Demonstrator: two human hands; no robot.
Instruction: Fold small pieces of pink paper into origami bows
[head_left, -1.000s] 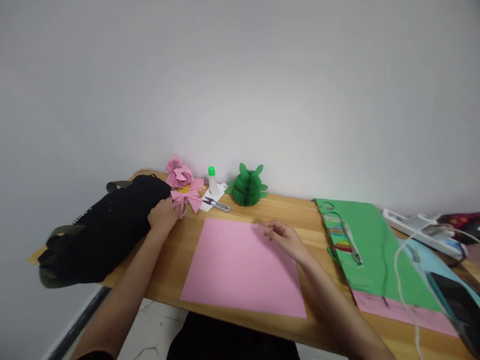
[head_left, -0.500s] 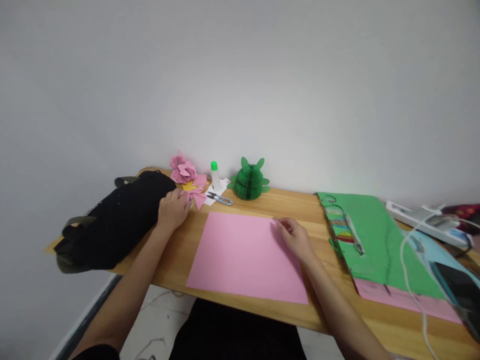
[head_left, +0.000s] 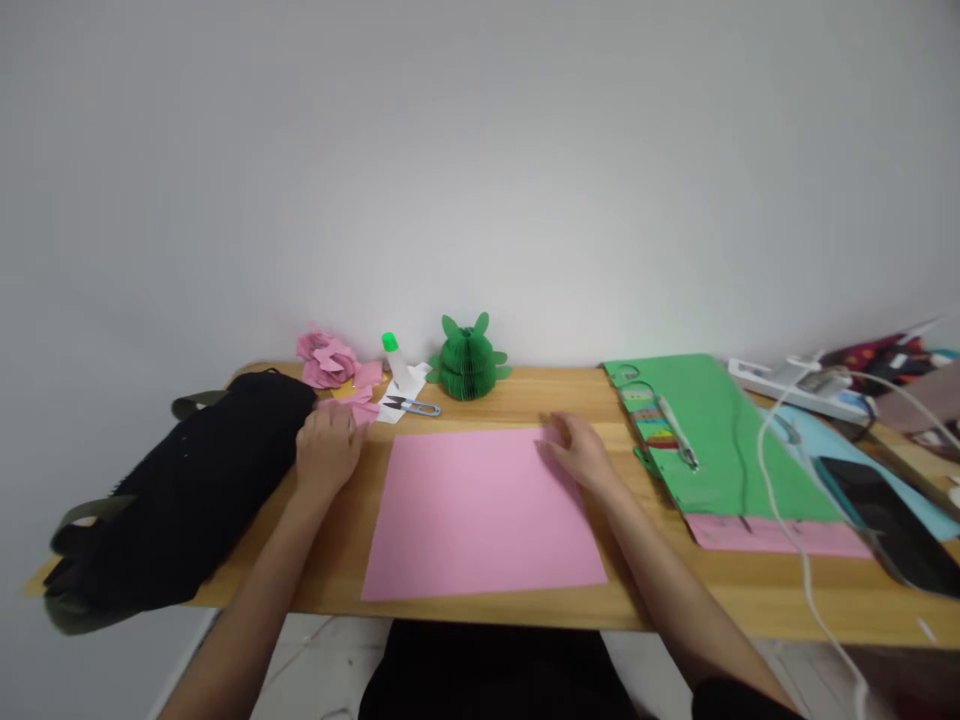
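A sheet of pink paper [head_left: 480, 515] lies flat on the wooden table in front of me. My right hand [head_left: 581, 455] rests at its upper right corner, thumb and fingers apart around the corner. My left hand [head_left: 328, 450] lies palm down left of the sheet, fingers loosely bent, beside pink paper scraps [head_left: 362, 408]; its fingertips are partly hidden. Behind the scraps sits a crumpled pink paper flower [head_left: 326, 362]. Thread snips with blue handles [head_left: 420, 408] lie on a white paper piece, where a glue bottle with a green cap [head_left: 397, 362] also stands.
A green honeycomb paper figure [head_left: 467, 365] stands against the wall. On the left lies a black bag [head_left: 217, 480] with straps. To the right are a green folder [head_left: 697, 430] with a pen [head_left: 677, 432], a phone [head_left: 889, 520], a power strip [head_left: 799, 390] and a white cable [head_left: 795, 540].
The view has turned a little to the right, so the table things appear further left. My left hand has drawn slightly back from the pink scraps. The right hand stays at the sheet's corner.
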